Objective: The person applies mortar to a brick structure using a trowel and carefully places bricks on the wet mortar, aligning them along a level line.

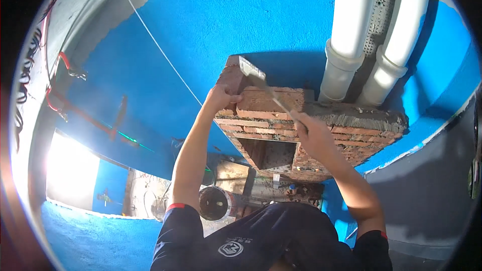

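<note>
Right hand (312, 133) is closed around the trowel (261, 84) handle, blade pointing to eleven o'clock over the top brick (236, 78). Left hand (221, 95) grips that brick's edge on the brick stack (321, 143). Beyond, at one o'clock, two white pipes (371, 40) meet the blue wall (241, 15).

No packages, signs or screens; one small emblem only.

A small round white emblem (230, 248) sits on the chest of the person's dark shirt, at the lower edge of the view. A pale tag-like scrap (275, 180) hangs below the brickwork; it may be a label, too blurred to tell.
</note>
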A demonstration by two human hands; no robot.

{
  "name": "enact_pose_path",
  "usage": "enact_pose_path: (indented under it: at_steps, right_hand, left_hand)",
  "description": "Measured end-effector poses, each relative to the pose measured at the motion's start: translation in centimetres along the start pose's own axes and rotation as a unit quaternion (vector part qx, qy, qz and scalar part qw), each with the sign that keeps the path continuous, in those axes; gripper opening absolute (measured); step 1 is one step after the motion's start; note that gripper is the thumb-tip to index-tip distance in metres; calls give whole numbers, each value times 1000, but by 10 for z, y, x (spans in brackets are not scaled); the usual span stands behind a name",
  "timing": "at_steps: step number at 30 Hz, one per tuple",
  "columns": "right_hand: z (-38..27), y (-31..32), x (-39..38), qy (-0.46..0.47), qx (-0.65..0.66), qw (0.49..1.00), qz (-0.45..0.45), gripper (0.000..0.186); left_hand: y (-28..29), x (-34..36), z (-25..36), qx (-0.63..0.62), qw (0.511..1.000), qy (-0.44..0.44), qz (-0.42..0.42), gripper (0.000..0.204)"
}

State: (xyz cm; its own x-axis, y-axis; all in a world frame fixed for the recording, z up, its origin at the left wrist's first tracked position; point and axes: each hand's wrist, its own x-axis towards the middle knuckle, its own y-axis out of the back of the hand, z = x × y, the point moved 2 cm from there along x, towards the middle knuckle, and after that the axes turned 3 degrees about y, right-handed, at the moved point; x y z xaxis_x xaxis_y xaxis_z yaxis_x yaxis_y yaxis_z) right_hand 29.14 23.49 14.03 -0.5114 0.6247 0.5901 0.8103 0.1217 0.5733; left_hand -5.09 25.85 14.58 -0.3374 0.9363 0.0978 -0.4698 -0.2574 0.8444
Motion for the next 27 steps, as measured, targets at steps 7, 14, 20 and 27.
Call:
enact_pose_path:
  at_steps: [7, 14, 20, 27]
  right_hand:
    - [11, -7, -9, -69, 35, 996, -42, 32]
    - [-3, 0, -8, -167, 126, 976, -62, 29]
    - [4, -2, -19, -148, 78, 983, -70, 32]
    - [7, 5, -16, -136, 111, 984, -31, 33]
  left_hand:
    - [-4, 5, -3, 1, 999, 47, -19, 42]
    - [-3, 3, -8, 37, 999, 15, 10, 39]
    - [-9, 7, -15, 20, 1000, 21, -7, 37]
    - [-4, 8, -17, 1, 998, 52, -20, 42]
